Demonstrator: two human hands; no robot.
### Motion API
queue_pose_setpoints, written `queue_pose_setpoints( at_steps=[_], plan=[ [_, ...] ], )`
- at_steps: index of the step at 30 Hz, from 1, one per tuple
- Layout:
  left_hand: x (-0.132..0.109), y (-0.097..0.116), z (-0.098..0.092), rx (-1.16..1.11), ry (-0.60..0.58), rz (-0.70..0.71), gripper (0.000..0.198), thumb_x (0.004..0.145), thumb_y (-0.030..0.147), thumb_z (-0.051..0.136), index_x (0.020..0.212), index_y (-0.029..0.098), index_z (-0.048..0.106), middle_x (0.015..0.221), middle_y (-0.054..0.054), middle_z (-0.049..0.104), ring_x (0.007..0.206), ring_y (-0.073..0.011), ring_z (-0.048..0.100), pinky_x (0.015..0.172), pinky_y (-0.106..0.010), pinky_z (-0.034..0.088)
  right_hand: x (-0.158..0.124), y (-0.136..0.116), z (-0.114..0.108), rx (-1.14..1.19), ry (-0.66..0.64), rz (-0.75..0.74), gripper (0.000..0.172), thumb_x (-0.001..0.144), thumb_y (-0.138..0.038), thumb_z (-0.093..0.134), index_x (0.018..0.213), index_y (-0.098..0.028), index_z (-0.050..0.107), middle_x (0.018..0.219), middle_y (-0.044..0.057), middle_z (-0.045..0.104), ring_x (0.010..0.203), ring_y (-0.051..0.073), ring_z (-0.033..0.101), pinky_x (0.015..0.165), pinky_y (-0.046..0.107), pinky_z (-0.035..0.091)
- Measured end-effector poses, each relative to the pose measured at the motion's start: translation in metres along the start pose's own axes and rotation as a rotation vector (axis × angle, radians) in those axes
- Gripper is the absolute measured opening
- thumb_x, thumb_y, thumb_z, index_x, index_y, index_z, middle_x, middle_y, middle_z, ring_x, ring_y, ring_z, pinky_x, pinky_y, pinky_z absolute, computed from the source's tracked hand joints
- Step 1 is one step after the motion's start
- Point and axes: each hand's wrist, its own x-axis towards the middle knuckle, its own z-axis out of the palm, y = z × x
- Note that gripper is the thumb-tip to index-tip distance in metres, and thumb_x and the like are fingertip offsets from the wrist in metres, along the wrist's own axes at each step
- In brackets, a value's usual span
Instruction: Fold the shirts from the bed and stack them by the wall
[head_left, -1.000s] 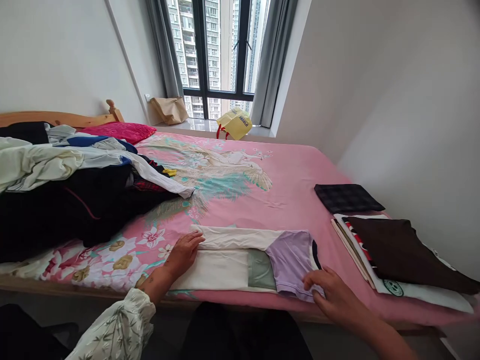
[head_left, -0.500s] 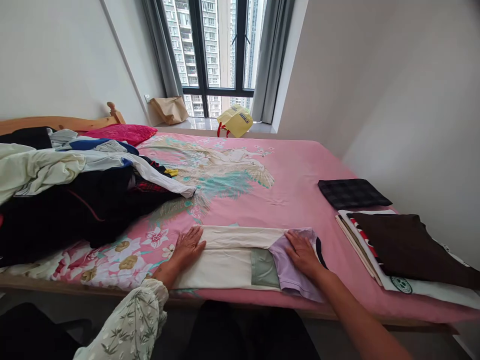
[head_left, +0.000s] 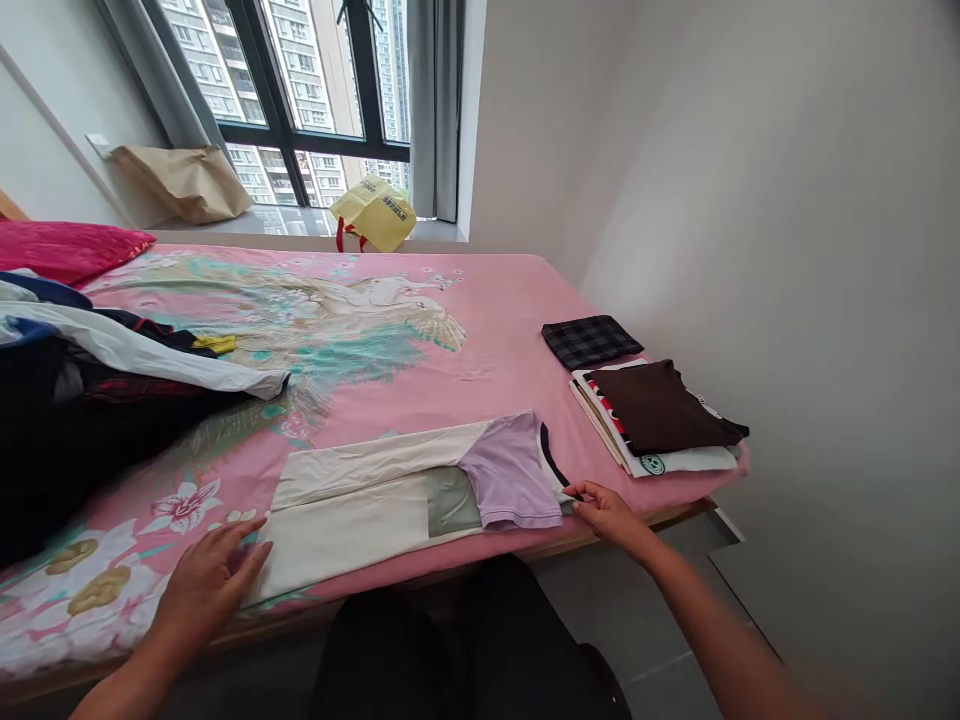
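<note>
A cream shirt [head_left: 345,535] with a lilac sleeve [head_left: 511,470] and a green patch lies folded lengthwise near the bed's front edge. At its left end rests my left hand [head_left: 214,580], fingers spread, the fingertips at the hem. My right hand [head_left: 611,518] pinches the shirt's dark-trimmed collar at the right end, thumb and forefinger together.
Loose clothes [head_left: 112,400] are heaped on the left of the pink bed [head_left: 502,300]. Folded clothes [head_left: 667,405] and a dark checked cloth [head_left: 589,340] lie at the right. A yellow bag [head_left: 379,213] and a paper bag [head_left: 187,182] stand by the window.
The view has swung right. My right hand has left the lilac sleeve and taken hold of the collar. My left hand has shifted to the shirt's lower left end.
</note>
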Motion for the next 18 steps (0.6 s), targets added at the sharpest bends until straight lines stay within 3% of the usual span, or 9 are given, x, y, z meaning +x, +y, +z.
queue_pose_setpoints(
  at_steps=[4, 8, 11, 16, 18],
  plan=[
    [0.019, 0.021, 0.0, 0.069, -0.035, 0.092, 0.036, 0.077, 0.041, 0.047, 0.107, 0.024, 0.059, 0.11, -0.009, 0.064, 0.105, -0.0279, 0.056, 0.095, -0.044, 0.042, -0.004, -0.026, 0.006, -0.084, -0.157, 0.166, 0.048, 0.073, -0.032, 0.054, 0.119, -0.018, 0.048, 0.041, -0.012, 0.036, 0.031, 0.006, 0.032, 0.035, 0.017, 0.023],
    [0.031, 0.036, -0.007, 0.064, -0.226, -0.079, 0.036, 0.071, 0.029, 0.051, 0.105, 0.022, 0.061, 0.116, -0.009, 0.061, 0.111, -0.0274, 0.052, 0.095, -0.043, 0.038, -0.003, -0.031, 0.006, -0.128, -0.293, 0.211, 0.05, 0.076, -0.037, 0.052, 0.122, -0.02, 0.042, 0.046, -0.008, 0.047, 0.032, 0.007, 0.04, 0.033, 0.016, 0.023],
    [0.038, 0.035, -0.013, 0.048, -0.275, -0.203, 0.029, 0.066, 0.028, 0.057, 0.093, 0.021, 0.063, 0.102, -0.007, 0.064, 0.101, -0.0257, 0.055, 0.09, -0.038, 0.039, 0.002, -0.024, 0.006, -0.097, -0.357, 0.237, 0.048, 0.076, -0.038, 0.051, 0.119, -0.02, 0.041, 0.05, -0.007, 0.049, 0.033, 0.006, 0.041, 0.032, 0.015, 0.022],
    [0.04, 0.02, -0.017, -0.039, -0.31, -0.389, 0.031, 0.058, 0.041, 0.065, 0.076, 0.018, 0.06, 0.074, -0.003, 0.064, 0.071, -0.0209, 0.058, 0.063, -0.029, 0.04, 0.006, -0.024, 0.011, -0.052, -0.377, 0.261, 0.054, 0.073, -0.04, 0.053, 0.121, -0.023, 0.036, 0.053, -0.007, 0.051, 0.035, 0.007, 0.043, 0.033, 0.016, 0.023],
    [0.038, 0.016, -0.015, -0.102, -0.314, -0.437, 0.03, 0.056, 0.043, 0.066, 0.07, 0.018, 0.058, 0.067, -0.001, 0.062, 0.064, -0.0185, 0.057, 0.058, -0.027, 0.037, 0.006, -0.027, 0.014, -0.048, -0.396, 0.272, 0.047, 0.072, -0.041, 0.053, 0.113, -0.023, 0.04, 0.052, -0.008, 0.05, 0.035, 0.007, 0.042, 0.033, 0.016, 0.022]
  ],
)
